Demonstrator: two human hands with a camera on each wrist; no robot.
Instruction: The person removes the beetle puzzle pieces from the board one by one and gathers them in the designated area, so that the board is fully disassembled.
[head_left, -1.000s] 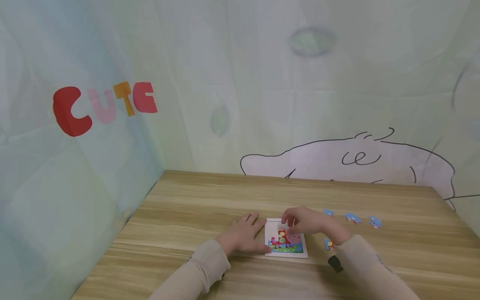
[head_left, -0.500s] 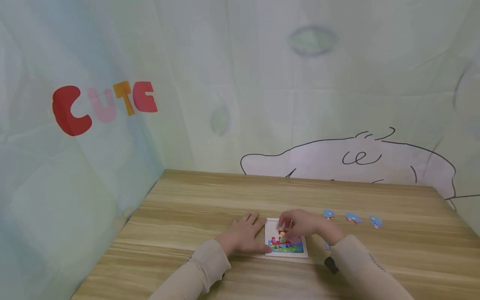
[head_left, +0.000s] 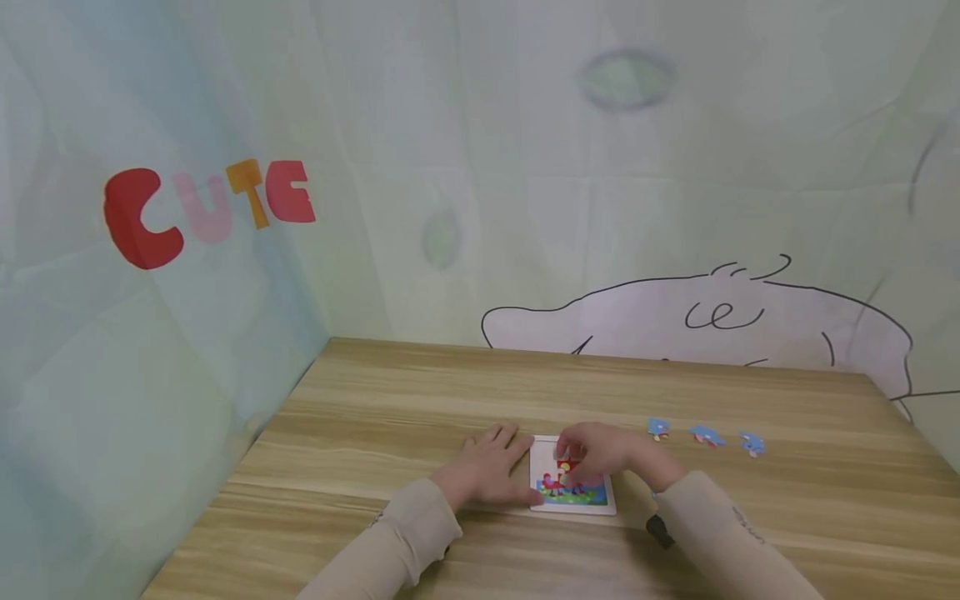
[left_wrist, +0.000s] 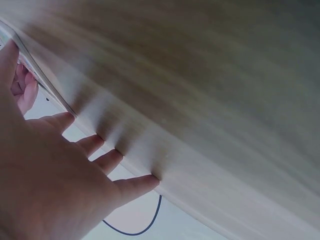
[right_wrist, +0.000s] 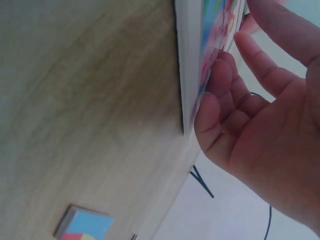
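Note:
A white-framed jigsaw puzzle board (head_left: pixel 611 500) lies on the table, its lower part showing a red, green and blue picture. My left hand (head_left: pixel 487 471) lies flat at its left edge, fingers spread, thumb on the lower left corner. In the left wrist view the left hand's fingertips (left_wrist: pixel 116 156) touch the tabletop. Over the board, my right hand (head_left: pixel 603 450) pinches a red puzzle piece (head_left: pixel 564 467) between thumb and index finger, and the fingers partly hide it. The right wrist view shows the other fingers of the right hand (right_wrist: pixel 270 115) curled against the board's edge.
Several blue puzzle pieces, among them one loose piece (head_left: pixel 705 435), lie on the wooden table (head_left: pixel 405 392) to the right. Another blue, red and yellow piece (right_wrist: pixel 87 225) shows in the right wrist view. A dark object (head_left: pixel 660 530) sits by the right sleeve. Printed cloth stands behind.
My right hand has come slightly left and lower over the board, its thumb and index finger now down at the picture. The left hand has stayed in place.

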